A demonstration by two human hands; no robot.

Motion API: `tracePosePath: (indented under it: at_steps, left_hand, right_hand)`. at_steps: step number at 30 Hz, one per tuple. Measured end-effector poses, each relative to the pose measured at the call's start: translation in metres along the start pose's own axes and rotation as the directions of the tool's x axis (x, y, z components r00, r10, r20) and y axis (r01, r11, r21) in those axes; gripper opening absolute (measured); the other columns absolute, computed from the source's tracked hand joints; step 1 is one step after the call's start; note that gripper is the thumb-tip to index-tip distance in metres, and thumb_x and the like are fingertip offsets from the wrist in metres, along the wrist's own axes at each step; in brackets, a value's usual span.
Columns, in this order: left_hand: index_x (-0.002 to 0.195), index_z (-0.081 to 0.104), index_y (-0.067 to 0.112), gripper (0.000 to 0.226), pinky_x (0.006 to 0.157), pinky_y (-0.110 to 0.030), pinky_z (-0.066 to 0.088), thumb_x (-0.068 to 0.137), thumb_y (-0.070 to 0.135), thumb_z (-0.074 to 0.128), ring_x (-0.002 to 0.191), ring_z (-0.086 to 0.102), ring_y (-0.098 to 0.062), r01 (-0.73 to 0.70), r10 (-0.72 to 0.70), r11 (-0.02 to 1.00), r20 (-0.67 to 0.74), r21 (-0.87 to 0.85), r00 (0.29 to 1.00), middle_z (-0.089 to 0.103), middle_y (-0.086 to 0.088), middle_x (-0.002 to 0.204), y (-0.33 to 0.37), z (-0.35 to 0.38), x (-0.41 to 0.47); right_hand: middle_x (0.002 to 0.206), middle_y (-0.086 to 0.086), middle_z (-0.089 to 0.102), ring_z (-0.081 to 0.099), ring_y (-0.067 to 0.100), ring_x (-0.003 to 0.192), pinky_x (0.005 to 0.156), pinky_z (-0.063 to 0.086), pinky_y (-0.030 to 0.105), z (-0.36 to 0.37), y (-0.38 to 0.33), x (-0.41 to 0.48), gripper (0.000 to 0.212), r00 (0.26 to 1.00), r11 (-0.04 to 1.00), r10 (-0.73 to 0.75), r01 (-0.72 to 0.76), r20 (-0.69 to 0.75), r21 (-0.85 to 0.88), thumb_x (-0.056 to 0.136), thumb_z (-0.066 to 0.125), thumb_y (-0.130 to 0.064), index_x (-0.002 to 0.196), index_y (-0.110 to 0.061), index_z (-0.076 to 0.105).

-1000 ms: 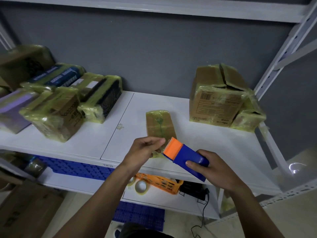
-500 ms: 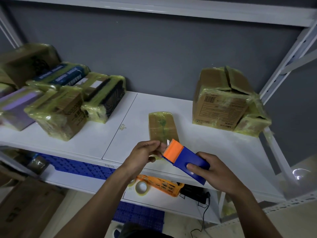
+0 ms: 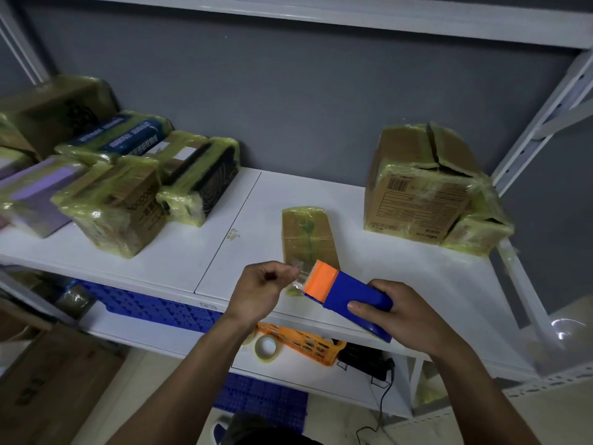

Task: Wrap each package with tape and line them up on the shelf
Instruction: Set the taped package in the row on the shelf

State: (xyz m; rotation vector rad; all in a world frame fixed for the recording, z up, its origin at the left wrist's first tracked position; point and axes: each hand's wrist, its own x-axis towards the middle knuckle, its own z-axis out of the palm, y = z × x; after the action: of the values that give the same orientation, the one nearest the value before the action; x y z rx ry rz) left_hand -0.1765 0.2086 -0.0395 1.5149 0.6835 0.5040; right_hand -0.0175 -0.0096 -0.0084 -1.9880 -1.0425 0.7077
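Observation:
My right hand [image 3: 407, 319] grips a blue tape dispenser [image 3: 353, 300] with an orange toothed head, held just above the front edge of the white shelf [image 3: 192, 252]. My left hand [image 3: 260, 293] pinches the clear tape end [image 3: 301, 274] at the dispenser's head. Just behind my hands, a small flat cardboard package [image 3: 308, 236] wrapped in yellowish tape lies on the shelf.
Several taped packages [image 3: 115, 203] are lined up at the shelf's left. A larger taped box [image 3: 417, 194] with a smaller one beside it stands at the right, near the shelf upright. On the lower shelf lie a tape roll [image 3: 266, 348], an orange basket [image 3: 305, 345] and a black device.
My left hand has drawn a short length of tape out from the dispenser's head toward the left. The dispenser has stayed in my right hand.

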Motion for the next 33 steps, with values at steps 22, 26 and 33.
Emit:
tracePosePath:
  at_steps: [22,26,33]
  left_hand:
    - [0.083,0.076,0.020,0.011,0.072,-0.020,0.045,0.091,0.028,0.076,0.076,0.065,0.009,0.114,-0.138,0.989,-0.330,-0.092,0.934,0.075,0.013,0.081,-0.050,-0.020,0.010]
    - [0.084,0.077,0.023,0.005,0.073,-0.023,0.045,0.088,0.026,0.077,0.079,0.065,0.009,0.153,-0.186,0.980,-0.321,-0.126,0.929,0.074,0.016,0.083,-0.062,-0.014,0.017]
    - [0.077,0.076,0.021,0.011,0.070,-0.024,0.046,0.088,0.024,0.076,0.089,0.067,-0.013,0.242,-0.274,0.960,-0.318,-0.137,0.908,0.074,0.012,0.076,-0.071,-0.003,0.033]
  right_hand:
    - [0.059,-0.015,0.060,0.060,-0.001,0.056,0.050,0.035,0.013,0.012,-0.037,0.031,0.055,0.979,0.908,0.021,-0.103,-0.201,-0.406,0.072,0.071,-0.080,0.070,-0.027,0.058]
    - [0.070,-0.013,0.062,0.062,0.002,0.064,0.051,0.040,0.019,0.014,-0.043,0.046,0.056,0.981,0.850,0.025,-0.123,-0.194,-0.512,0.072,0.069,-0.082,0.076,-0.027,0.057]
    - [0.074,-0.013,0.053,0.056,0.004,0.066,0.050,0.037,0.022,0.019,-0.044,0.067,0.060,0.975,0.760,0.100,-0.204,-0.198,-0.617,0.071,0.070,-0.082,0.079,-0.028,0.048]
